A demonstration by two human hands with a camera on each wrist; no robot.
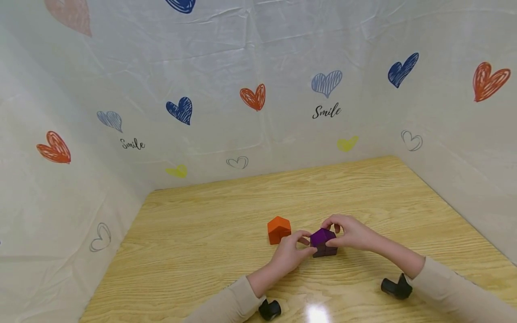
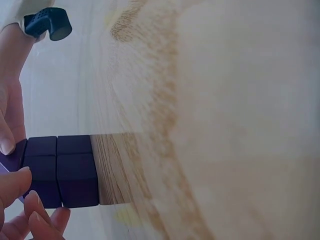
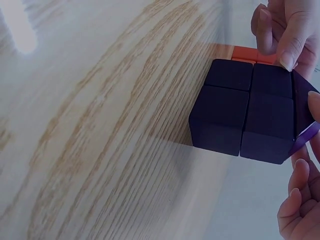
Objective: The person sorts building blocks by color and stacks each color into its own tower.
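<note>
A purple roof-shaped block point(image 1: 322, 236) sits on top of a stack of dark purple cubes point(image 1: 325, 250) on the table. My left hand point(image 1: 291, 250) pinches the roof block from the left, thumb toward the front. From the right, my right hand point(image 1: 352, 232) pinches the same block, with its index finger at the back. In the left wrist view the cubes point(image 2: 77, 181) show as two rows of two, with thin seams between them. The right wrist view shows the roof block point(image 3: 303, 106) against the cubes' upper faces, partly covered by fingers.
An orange house-shaped block stack point(image 1: 279, 229) stands just behind and left of my left hand. The wood-grain table point(image 1: 194, 242) runs back to a white cloth point(image 1: 210, 139) printed with hearts. Black wrist devices point(image 1: 397, 287) hang at both sleeves.
</note>
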